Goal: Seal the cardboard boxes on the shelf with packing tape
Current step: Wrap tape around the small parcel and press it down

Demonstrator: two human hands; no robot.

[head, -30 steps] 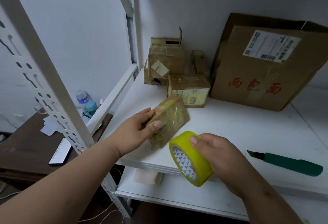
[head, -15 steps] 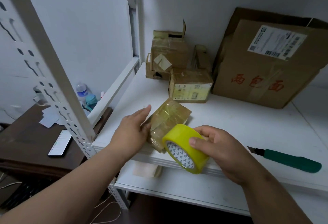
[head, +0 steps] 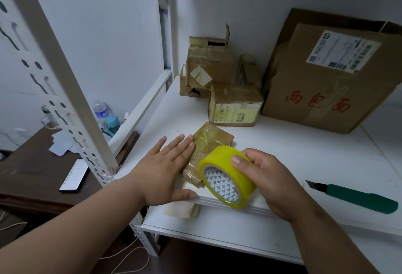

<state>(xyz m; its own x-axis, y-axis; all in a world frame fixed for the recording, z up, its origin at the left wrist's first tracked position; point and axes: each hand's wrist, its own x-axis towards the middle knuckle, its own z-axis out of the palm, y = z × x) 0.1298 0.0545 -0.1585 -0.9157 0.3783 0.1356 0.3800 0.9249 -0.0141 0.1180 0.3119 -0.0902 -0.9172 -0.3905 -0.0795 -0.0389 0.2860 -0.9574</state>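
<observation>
A small flat cardboard box (head: 212, 141), wrapped in shiny clear tape, lies on the white shelf (head: 304, 154) near its front edge. My left hand (head: 167, 169) lies flat with fingers spread, pressing on the box's left side, thumb hooked over the shelf edge. My right hand (head: 267, 178) grips a yellow roll of packing tape (head: 226, 176) held on edge against the box's near end. Further back stand several small boxes (head: 235, 108) and a large box (head: 332, 73) with a shipping label.
A green utility knife (head: 356, 195), blade out, lies on the shelf at right. A slotted white upright (head: 54, 73) stands at left. Below left, a dark desk (head: 28, 176) holds a phone (head: 75, 176), papers and bottles (head: 101, 110). A lower shelf (head: 217, 228) holds a flat parcel.
My left hand has gone from gripping the small box to lying flat on it, and the box now rests on the shelf. The tape roll has moved in against the box.
</observation>
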